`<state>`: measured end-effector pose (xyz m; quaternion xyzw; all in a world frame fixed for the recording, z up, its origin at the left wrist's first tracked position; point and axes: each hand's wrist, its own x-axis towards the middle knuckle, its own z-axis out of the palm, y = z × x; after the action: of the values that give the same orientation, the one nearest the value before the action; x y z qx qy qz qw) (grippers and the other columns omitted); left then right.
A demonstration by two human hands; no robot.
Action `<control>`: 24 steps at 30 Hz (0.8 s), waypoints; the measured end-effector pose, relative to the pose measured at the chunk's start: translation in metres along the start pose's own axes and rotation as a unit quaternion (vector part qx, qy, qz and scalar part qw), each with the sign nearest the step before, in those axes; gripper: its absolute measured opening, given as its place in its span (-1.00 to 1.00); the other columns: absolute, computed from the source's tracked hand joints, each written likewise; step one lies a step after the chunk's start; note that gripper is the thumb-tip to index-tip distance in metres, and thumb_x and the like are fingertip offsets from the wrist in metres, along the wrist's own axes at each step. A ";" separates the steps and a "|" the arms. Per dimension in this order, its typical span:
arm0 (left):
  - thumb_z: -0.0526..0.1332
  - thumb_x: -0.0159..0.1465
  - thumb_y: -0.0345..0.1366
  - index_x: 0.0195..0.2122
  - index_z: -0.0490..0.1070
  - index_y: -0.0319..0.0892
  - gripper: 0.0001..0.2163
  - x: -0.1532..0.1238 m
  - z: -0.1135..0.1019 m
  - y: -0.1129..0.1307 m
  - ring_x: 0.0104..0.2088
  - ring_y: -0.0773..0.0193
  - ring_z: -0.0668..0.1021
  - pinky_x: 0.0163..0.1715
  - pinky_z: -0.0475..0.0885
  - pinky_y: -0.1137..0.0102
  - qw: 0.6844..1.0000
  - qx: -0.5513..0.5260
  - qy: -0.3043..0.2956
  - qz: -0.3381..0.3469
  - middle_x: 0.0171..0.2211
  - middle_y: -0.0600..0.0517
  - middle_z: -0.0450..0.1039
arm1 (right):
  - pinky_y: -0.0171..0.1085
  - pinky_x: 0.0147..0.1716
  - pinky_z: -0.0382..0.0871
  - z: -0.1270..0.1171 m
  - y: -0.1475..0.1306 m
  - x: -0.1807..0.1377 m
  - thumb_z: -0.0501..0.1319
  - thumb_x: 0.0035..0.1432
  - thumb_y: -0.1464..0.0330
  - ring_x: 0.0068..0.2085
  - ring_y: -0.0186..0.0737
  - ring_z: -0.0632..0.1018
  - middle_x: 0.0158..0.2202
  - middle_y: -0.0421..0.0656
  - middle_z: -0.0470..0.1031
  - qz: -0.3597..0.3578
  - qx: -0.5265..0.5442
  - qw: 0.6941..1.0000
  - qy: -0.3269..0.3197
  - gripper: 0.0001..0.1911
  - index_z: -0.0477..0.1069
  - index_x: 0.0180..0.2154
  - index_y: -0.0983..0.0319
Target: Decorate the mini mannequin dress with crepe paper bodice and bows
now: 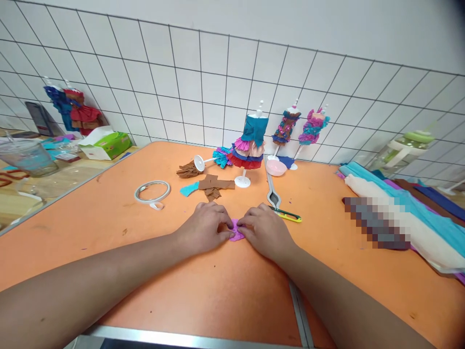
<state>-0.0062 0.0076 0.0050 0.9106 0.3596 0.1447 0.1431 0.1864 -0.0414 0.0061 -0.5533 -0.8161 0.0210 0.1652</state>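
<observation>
Purple crepe piece: center of frame, slightly below the middle, flat between the two hands, neither clearly nearer. Left hand pinches its left edge, right hand its right edge. Long axis can't be told, fingers cover the sides. Yellow-green cutter just right of right hand; brown scraps above left hand; tape roll left of center; dressed mini mannequin upper center.
</observation>
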 end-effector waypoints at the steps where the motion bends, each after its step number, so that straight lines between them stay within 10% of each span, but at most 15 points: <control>1: 0.25 0.19 -0.20 -0.33 0.55 0.00 -0.90 0.000 0.000 -0.001 -0.20 0.17 0.48 -0.14 0.21 0.22 1.000 -0.002 -0.005 -0.002 -0.30 0.09 0.52 | -0.25 -0.30 0.17 0.001 0.000 0.000 0.19 0.23 0.30 -0.28 -0.18 0.33 -0.35 -0.19 0.53 0.000 -0.008 1.000 -0.011 -0.82 0.59 -0.30 0.08; 24: 0.14 0.26 -0.35 -0.30 0.49 -0.06 -0.87 -0.002 -0.014 0.002 -0.17 0.19 0.44 -0.07 0.11 0.19 0.970 0.011 -0.060 0.237 -0.25 0.03 0.51 | -0.28 -0.40 0.13 0.007 0.001 -0.003 0.18 0.21 0.29 -0.30 -0.25 0.46 -0.40 -0.21 0.50 0.070 0.006 0.997 -0.035 -0.82 0.53 -0.39 0.12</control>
<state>-0.0117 0.0066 0.0184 0.9785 0.1262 0.1152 0.1159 0.1862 -0.0424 -0.0016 -0.6074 -0.7803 0.0564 0.1379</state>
